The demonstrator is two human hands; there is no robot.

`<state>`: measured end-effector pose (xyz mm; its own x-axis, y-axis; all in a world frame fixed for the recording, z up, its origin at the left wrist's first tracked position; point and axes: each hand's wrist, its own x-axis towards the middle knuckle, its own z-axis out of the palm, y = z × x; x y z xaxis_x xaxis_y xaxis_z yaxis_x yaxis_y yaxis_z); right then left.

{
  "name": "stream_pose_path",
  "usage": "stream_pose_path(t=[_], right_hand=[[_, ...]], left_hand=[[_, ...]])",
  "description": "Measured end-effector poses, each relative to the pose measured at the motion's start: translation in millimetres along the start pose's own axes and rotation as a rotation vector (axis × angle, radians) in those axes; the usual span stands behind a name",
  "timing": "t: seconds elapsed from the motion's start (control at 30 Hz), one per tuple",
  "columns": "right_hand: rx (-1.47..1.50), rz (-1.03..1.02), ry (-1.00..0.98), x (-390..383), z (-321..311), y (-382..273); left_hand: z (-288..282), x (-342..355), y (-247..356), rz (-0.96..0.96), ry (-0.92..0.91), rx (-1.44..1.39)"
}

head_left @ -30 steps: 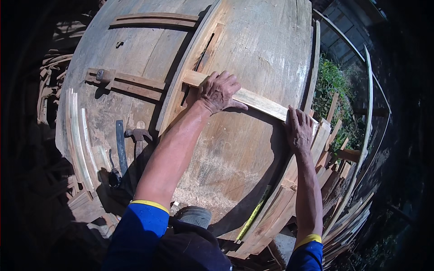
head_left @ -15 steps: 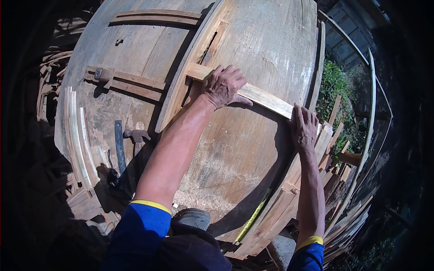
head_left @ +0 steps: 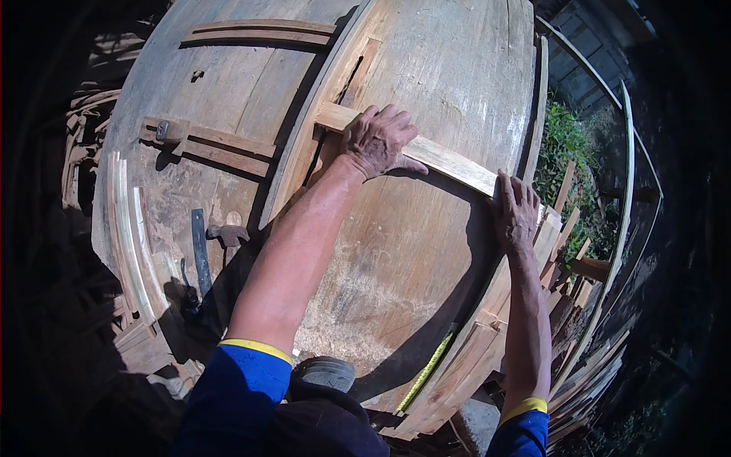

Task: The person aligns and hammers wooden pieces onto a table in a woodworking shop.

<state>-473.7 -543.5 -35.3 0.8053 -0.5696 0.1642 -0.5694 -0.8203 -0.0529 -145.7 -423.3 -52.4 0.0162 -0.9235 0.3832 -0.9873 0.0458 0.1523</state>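
this is an open-air woodworking yard, shown by the claw hammer (head_left: 228,234) left of the left grip (head_left: 380,142), sawdust (head_left: 343,308) on its near side, and heaped timber strips (head_left: 588,387) and sunlit plants (head_left: 569,156) right of the right grip (head_left: 518,216).

Over the worktop (head_left: 434,61), the crosspiece (head_left: 461,169) is laid from ten to four o'clock, held by the left hand (head_left: 381,141) towards ten and the right hand (head_left: 518,217) at four. Around it, a slat pair (head_left: 263,35) is placed at ten, the hammer (head_left: 227,234) between eight and nine with a flat bar (head_left: 200,244) just left of it, and the measuring tape (head_left: 428,372) at six; beyond the worktop, plants (head_left: 565,156) are found at three and stacked strips (head_left: 598,381) at five.
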Motion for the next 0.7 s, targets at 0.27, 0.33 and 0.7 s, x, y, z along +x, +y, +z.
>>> stream_pose_path(t=[0.27, 0.33, 0.7], right_hand=[[0.009, -0.01, 0.021, 7, 1, 2], [0.014, -0.007, 0.012, 8, 1, 3], [-0.011, -0.016, 0.051, 20, 9, 17]], left_hand=[[-1, 6, -3, 0.004, -0.021, 0.001], [-1, 7, -3, 0.003, -0.021, 0.003], [8, 25, -12, 0.0, -0.025, -0.002]])
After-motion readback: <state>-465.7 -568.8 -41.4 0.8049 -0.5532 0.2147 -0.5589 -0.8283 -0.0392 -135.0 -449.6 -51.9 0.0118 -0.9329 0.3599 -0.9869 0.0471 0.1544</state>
